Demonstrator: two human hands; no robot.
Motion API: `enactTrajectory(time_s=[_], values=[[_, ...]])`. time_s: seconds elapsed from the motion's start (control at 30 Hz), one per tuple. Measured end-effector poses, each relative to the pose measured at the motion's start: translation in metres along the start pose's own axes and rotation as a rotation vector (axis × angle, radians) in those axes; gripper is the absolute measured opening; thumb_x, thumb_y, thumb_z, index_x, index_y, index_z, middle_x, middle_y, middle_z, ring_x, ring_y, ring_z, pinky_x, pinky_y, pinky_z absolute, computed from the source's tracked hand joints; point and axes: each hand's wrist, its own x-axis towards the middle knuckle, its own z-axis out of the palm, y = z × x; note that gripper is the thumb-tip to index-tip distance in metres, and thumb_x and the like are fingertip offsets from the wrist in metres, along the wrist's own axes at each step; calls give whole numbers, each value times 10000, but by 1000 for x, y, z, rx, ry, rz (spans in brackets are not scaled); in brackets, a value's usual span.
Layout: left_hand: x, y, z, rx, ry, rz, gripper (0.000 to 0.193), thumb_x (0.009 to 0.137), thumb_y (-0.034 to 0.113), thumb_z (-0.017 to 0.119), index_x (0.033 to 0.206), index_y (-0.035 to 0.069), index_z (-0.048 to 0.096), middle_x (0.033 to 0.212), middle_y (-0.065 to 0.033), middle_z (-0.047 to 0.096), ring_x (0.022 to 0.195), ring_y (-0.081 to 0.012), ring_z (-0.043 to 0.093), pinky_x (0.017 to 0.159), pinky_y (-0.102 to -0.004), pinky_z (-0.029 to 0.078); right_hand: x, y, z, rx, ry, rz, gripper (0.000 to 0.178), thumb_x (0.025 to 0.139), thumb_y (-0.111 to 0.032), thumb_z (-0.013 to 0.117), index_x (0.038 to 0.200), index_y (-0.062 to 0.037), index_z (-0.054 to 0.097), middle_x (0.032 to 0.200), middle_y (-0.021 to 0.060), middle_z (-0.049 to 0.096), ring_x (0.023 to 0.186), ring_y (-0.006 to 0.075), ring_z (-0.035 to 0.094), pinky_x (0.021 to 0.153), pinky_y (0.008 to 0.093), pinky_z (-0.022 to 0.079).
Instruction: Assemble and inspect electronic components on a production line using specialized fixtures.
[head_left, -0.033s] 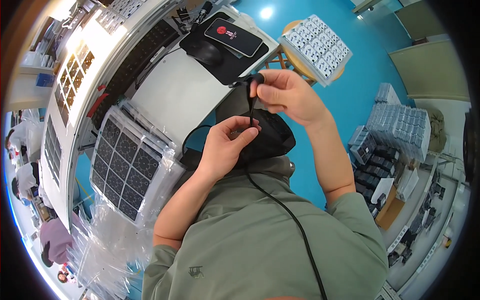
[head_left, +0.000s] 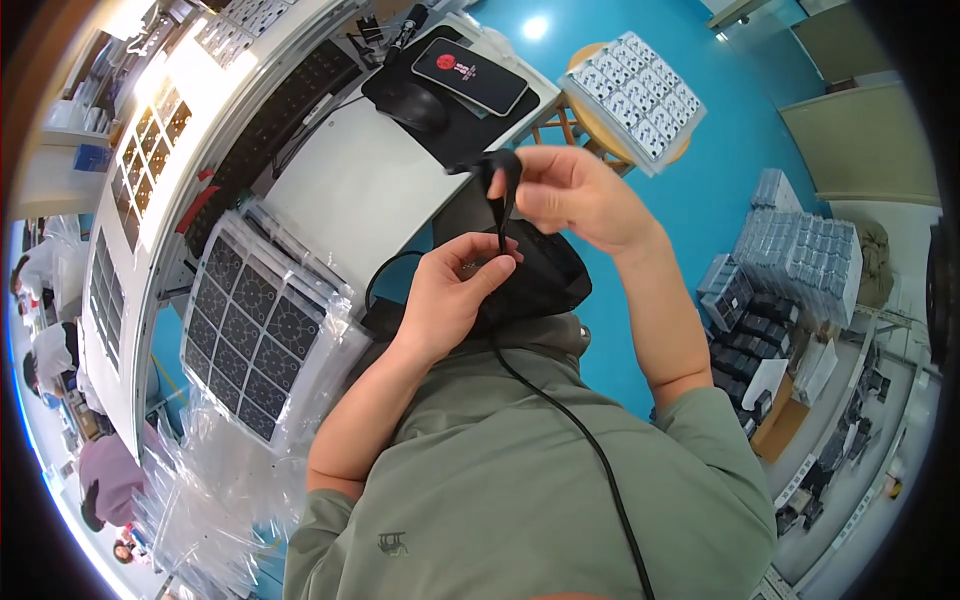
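Observation:
A black strap (head_left: 502, 215) runs upright between my two hands over my lap. Its lower part is pinched between the thumb and fingers of my left hand (head_left: 452, 290). Higher up, my right hand (head_left: 572, 200) grips the strap near its bent-over top; motion blurs those fingertips and the loose end pointing left. Beneath the hands, a black bag-like thing (head_left: 555, 270) rests on my lap, partly hidden. A black cable (head_left: 570, 415) comes from near the left hand and trails down over my green shirt.
Ahead is a white desk (head_left: 350, 180) with a mouse (head_left: 412, 106) and a phone (head_left: 470, 77). A tray of small parts (head_left: 640, 100) sits on a round stool. Bagged dark trays (head_left: 250, 330) lie at left, above clear plastic bags (head_left: 205, 490). Stacked clear trays (head_left: 800, 250) stand right.
The strap's top has turned and opened into a wider loop, its loose end shifting slightly left. My right hand has moved a little with it; my left hand stays put.

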Motion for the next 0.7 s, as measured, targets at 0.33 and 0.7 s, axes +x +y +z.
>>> enactTrajectory(time_s=[0.33,0.7], values=[[0,1,-7,90,-42,-93,213,1067,200,771,1122,-4,751,1052,-4,768,986,-62,655,905,-261,523,1,33,-8,-115,-73,25,124,1052,-105,758,981,-15,711,983,-28,604,792,76,564,727,260,463],[3,-10,16,204,-101,-90,302,1018,205,817,1153,-54,742,1069,-56,781,970,-91,691,886,-285,555,2,55,-25,360,208,-163,199,1100,-204,731,1099,-6,754,872,-34,598,769,83,510,702,258,428]])
